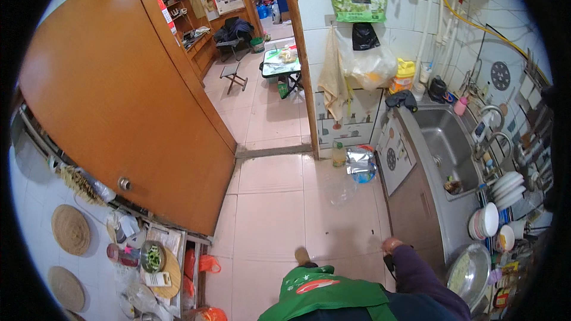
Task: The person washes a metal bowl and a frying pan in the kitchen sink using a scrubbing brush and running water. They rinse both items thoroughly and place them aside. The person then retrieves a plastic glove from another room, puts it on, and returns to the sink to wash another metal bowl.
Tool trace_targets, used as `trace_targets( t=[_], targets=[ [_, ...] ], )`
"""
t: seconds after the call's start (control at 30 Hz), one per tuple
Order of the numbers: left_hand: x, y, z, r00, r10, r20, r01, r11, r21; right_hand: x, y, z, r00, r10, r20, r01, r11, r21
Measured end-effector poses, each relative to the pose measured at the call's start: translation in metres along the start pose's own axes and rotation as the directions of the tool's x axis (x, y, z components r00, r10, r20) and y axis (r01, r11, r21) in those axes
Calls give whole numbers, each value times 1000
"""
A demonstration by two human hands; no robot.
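Note:
My right hand [392,245] hangs low beside the sink cabinet [417,214], at the end of a purple sleeve; a dark strap or cord shows just below it. The fingers are too small and turned away to tell whether they hold anything. My left hand is out of view. A green apron [330,290] with a red and white print covers my front, and one shoe tip [302,255] pokes out beyond it on the pink tiled floor [267,223]. To the right stands a steel sink [446,147], with a large metal basin [468,276] nearer to me on the counter.
An orange wooden door [134,111] stands at the left beside a doorway. Below it, a shelf unit holds a bowl of chopped greens [152,256] and a round wooden board [171,276]. An oil bottle [338,156] stands by the wall. Beyond the doorway are a folding stool [231,71] and a small table [281,69].

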State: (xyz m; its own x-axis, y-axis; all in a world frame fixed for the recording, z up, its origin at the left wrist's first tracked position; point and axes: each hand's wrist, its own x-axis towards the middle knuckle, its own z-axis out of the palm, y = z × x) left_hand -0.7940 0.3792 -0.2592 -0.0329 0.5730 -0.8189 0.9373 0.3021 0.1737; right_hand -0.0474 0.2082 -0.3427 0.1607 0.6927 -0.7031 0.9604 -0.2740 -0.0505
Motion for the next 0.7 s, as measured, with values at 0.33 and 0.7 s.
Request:
trace_targets(
  t=[0.33, 0.7],
  targets=[
    [131, 204, -174, 856, 515, -32, -430, 747, 507, 167, -77, -322, 957, 95, -275, -5, 951, 310],
    [234, 612, -359, 881, 454, -136, -436, 664, -607, 245, -32, -624, 741, 359, -568, -24, 859, 511]
  ],
)
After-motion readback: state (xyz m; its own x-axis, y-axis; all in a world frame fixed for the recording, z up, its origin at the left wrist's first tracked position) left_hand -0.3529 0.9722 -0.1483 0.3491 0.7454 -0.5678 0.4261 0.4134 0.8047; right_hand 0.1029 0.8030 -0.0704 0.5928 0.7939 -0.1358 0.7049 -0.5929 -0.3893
